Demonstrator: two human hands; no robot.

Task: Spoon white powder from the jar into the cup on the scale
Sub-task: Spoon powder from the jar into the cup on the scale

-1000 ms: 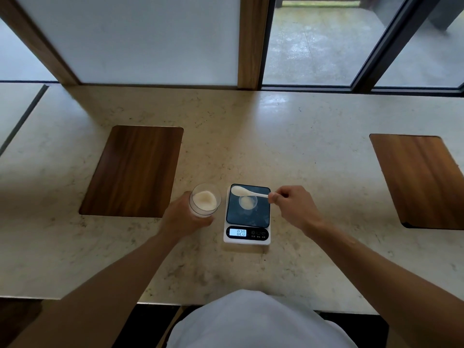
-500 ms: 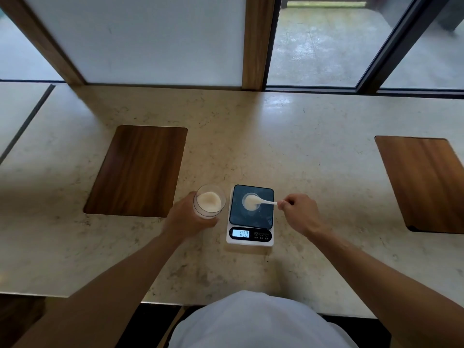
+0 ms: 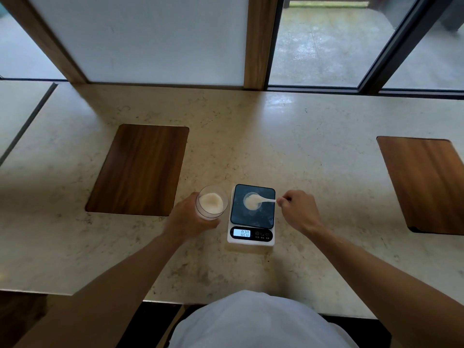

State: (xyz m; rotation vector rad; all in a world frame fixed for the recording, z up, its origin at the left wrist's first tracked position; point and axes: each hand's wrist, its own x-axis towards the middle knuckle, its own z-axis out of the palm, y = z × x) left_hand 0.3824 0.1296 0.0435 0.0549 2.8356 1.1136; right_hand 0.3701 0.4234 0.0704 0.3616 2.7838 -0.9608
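Note:
A clear jar (image 3: 211, 205) holding white powder stands on the stone counter, left of the scale, and my left hand (image 3: 187, 218) is wrapped around its side. The scale (image 3: 251, 215) has a dark platform and a lit display reading 020. A small clear cup (image 3: 251, 200) with white powder in it sits on the platform. My right hand (image 3: 298, 210) pinches the handle of a white spoon (image 3: 266, 201), whose bowl rests over the cup's mouth.
Two dark wooden boards are set on the counter, one (image 3: 140, 169) at the left beside the jar and one (image 3: 426, 182) at the far right. Window frames stand behind the counter. The counter's front edge (image 3: 226, 301) runs just before my body.
The spoon has moved from above the scale's far edge down and inward to the cup's mouth. My left hand and the jar have stayed put. The display reads the same.

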